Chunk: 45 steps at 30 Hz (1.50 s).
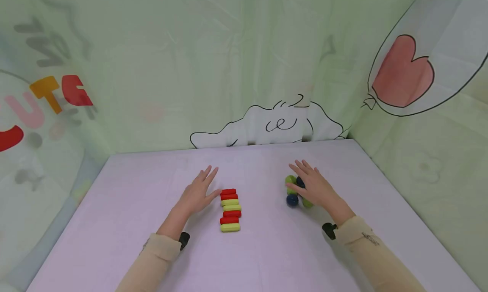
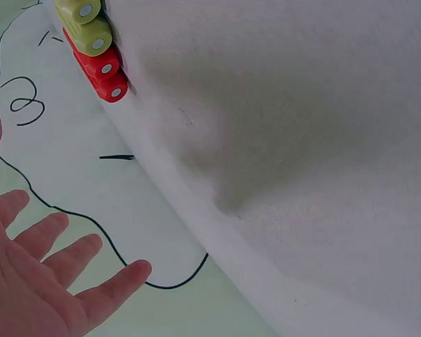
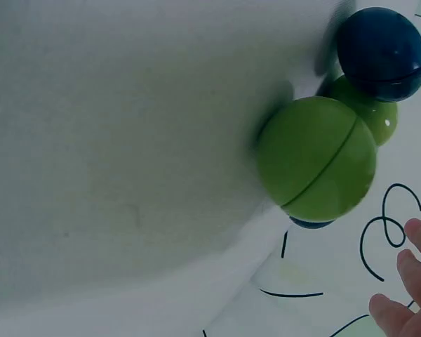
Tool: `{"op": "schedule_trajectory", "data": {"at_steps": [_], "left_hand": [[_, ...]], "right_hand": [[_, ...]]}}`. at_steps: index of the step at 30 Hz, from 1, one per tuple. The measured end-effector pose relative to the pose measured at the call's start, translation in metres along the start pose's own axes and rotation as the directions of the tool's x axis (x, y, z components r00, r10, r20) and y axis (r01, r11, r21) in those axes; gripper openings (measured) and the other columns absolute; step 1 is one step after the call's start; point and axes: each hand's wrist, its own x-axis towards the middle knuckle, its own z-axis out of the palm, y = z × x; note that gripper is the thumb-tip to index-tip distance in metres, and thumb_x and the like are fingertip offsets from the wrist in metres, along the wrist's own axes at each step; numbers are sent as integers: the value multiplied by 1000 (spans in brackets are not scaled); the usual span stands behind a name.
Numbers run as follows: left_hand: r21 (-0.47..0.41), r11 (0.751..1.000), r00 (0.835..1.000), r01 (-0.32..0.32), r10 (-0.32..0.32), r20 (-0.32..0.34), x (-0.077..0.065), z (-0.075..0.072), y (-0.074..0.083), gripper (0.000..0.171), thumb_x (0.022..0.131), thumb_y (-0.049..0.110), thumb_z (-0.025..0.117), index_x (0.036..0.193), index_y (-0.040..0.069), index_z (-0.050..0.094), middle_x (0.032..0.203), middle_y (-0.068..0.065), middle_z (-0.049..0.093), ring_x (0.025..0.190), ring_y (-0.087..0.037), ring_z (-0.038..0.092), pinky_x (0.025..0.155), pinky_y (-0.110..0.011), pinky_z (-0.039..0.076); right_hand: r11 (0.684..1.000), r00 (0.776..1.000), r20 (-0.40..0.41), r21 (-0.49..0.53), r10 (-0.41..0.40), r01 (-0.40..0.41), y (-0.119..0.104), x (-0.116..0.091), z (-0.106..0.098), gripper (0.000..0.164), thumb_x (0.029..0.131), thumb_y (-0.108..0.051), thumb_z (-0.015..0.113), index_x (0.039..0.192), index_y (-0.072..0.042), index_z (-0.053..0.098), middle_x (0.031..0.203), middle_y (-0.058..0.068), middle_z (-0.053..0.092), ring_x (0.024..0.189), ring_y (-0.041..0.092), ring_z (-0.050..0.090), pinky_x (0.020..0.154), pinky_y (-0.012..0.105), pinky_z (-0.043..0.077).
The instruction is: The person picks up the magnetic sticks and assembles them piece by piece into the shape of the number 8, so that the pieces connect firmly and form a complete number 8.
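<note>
A column of short red sticks [image 1: 232, 214] and yellow-green sticks [image 1: 230, 227] lies on the table, side by side. To its left hovers my left hand [image 1: 195, 194], fingers spread and straight, thumb toward the far end of the column. The left wrist view shows the rounded ends of the red sticks [image 2: 112, 86], each with a pale dot. My right hand [image 1: 314, 186] is held over a cluster of green balls [image 1: 291, 180] and dark blue balls [image 1: 292, 200], partly hiding them. Its fingers are extended. A thin seam crosses the nearest green ball [image 3: 316, 158] in the right wrist view.
The pale lilac tabletop [image 1: 263, 249] runs back to a light green printed curtain [image 1: 171, 72] with cartoon drawings. More curtain stands along the left and right sides. A dark device [image 1: 329, 231] is worn at the right wrist, another [image 1: 184, 240] at the left.
</note>
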Motion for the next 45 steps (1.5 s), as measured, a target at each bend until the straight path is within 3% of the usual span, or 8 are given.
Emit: {"op": "schedule_trajectory", "data": {"at_steps": [15, 27, 31, 38, 45], "left_hand": [[-89, 995, 998, 40, -36, 48, 15, 12, 3, 67, 91, 37, 54, 146, 19, 21, 146, -12, 29, 131, -31, 29, 99, -51, 31], [-90, 993, 991, 77, -66, 113, 25, 18, 10, 57, 92, 32, 52, 143, 16, 31, 139, -17, 38, 126, -33, 36, 99, -48, 33], [-99, 993, 992, 62, -51, 116, 27, 22, 10, 51, 92, 28, 53, 139, 13, 39, 132, -14, 45, 119, -30, 44, 96, -45, 38], [-88, 992, 988, 92, -80, 129, 31, 30, 10, 43, 92, 24, 54, 132, 11, 46, 117, -9, 53, 105, -22, 53, 90, -39, 43], [-82, 991, 985, 109, -97, 144, 34, 33, 10, 28, 92, 20, 55, 117, 8, 58, 103, -7, 55, 94, -20, 53, 85, -36, 46]], "right_hand": [[1000, 1000, 9, -19, 9, -9, 10, 10, 7, 57, 92, -32, 54, 134, 4, 39, 138, 26, 35, 131, 42, 21, 102, 57, 19], [998, 996, 71, -36, 58, -55, 13, 20, 10, 43, 92, -25, 54, 126, 1, 51, 131, 31, 41, 124, 46, 33, 98, 58, 27], [996, 991, 99, -39, 89, -85, 13, 23, 10, 39, 92, -24, 54, 124, 0, 54, 131, 30, 42, 122, 46, 35, 98, 58, 27], [997, 991, 106, -18, 75, -74, 18, 27, 13, 35, 92, -29, 55, 116, -5, 61, 125, 30, 47, 114, 47, 44, 91, 56, 36], [997, 991, 108, -8, 75, -75, 15, 31, 14, 28, 90, -14, 58, 115, -1, 61, 122, 25, 52, 118, 44, 43, 95, 54, 34]]}}
